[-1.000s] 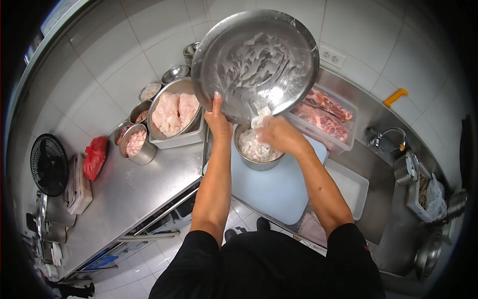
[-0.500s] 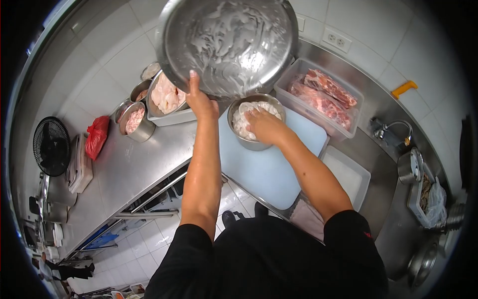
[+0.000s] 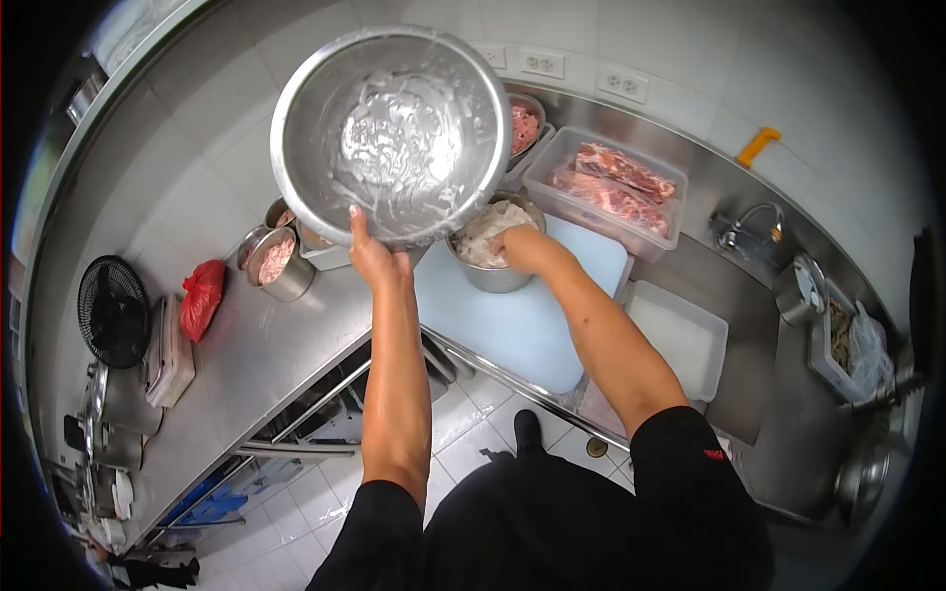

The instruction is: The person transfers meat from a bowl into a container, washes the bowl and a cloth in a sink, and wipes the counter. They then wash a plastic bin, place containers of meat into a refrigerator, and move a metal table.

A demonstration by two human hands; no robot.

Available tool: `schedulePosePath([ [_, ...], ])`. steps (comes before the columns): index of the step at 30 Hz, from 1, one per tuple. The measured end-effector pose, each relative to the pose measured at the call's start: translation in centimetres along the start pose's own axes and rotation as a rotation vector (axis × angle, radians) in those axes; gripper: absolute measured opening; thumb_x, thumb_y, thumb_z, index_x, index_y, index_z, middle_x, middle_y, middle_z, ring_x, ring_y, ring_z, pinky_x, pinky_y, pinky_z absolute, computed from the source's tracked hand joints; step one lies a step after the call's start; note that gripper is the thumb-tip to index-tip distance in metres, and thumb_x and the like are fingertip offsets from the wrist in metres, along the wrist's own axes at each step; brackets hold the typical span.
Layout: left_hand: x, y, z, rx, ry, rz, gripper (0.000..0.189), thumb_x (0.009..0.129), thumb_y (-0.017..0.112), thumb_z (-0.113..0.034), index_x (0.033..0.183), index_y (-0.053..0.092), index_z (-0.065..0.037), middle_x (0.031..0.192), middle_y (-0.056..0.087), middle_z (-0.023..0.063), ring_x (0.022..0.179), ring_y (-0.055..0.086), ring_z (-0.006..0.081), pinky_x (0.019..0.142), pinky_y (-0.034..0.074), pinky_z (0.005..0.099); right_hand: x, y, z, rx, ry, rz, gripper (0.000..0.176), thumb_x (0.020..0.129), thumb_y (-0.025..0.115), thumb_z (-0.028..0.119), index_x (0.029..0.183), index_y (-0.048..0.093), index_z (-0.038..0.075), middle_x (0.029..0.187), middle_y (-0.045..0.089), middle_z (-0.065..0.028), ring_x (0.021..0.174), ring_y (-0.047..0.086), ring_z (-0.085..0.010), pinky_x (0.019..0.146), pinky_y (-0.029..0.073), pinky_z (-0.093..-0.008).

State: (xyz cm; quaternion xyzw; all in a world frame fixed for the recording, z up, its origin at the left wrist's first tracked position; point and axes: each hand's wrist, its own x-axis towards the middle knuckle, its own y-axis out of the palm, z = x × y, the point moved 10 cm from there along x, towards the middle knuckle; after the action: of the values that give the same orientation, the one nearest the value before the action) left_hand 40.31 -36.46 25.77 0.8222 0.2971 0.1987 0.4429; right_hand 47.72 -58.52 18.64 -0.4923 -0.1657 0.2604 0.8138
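My left hand grips the near rim of a large steel mixing bowl, thumb on the inside. The bowl is tipped toward me, its inner wall smeared with a whitish wet film. Below its right edge, a smaller steel pot stands on a light blue cutting board. A pale, wet, lumpy mass fills the pot nearly to the rim. My right hand reaches over the pot's right rim with fingers curled into that mass, the fingertips partly hidden.
Behind the board sits a plastic tub of red meat slabs. A white tray lies in the sink area below a faucet. To the left are a steel pot of chopped meat, a red bag and a black basket.
The mixing bowl has moved left and lower in view, showing more of its inside. My right hand's fingers, flatter on the pale mass before, are now curled into it. The camera view has shifted.
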Motion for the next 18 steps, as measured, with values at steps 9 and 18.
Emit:
schedulePosePath([
  [9, -5.4, 0.2, 0.9, 0.196, -0.199, 0.079, 0.035, 0.091, 0.058, -0.011, 0.118, 0.053, 0.010, 0.115, 0.059, 0.0198, 0.102, 0.062, 0.0306, 0.092, 0.052, 0.0468, -11.1, -6.9, 1.4, -0.020, -0.046, -0.493, 0.038, 0.088, 0.060, 0.018, 0.126, 0.062, 0.014, 0.137, 0.054, -0.0144, 0.131, 0.045, -0.0309, 0.105, 0.037, -0.0464],
  [18, -20.2, 4.9, 13.1, 0.745, -0.397, 0.439, 0.035, 0.082, 0.067, -0.015, 0.106, 0.058, 0.010, 0.095, 0.063, 0.0139, 0.081, 0.062, 0.0207, 0.075, 0.051, 0.0335, -41.9, -10.0, -31.4, 0.237, 0.914, -0.576, 0.038, 0.090, 0.059, 0.022, 0.127, 0.061, 0.013, 0.115, 0.066, -0.0168, 0.107, 0.063, -0.0330, 0.093, 0.048, -0.0395],
])
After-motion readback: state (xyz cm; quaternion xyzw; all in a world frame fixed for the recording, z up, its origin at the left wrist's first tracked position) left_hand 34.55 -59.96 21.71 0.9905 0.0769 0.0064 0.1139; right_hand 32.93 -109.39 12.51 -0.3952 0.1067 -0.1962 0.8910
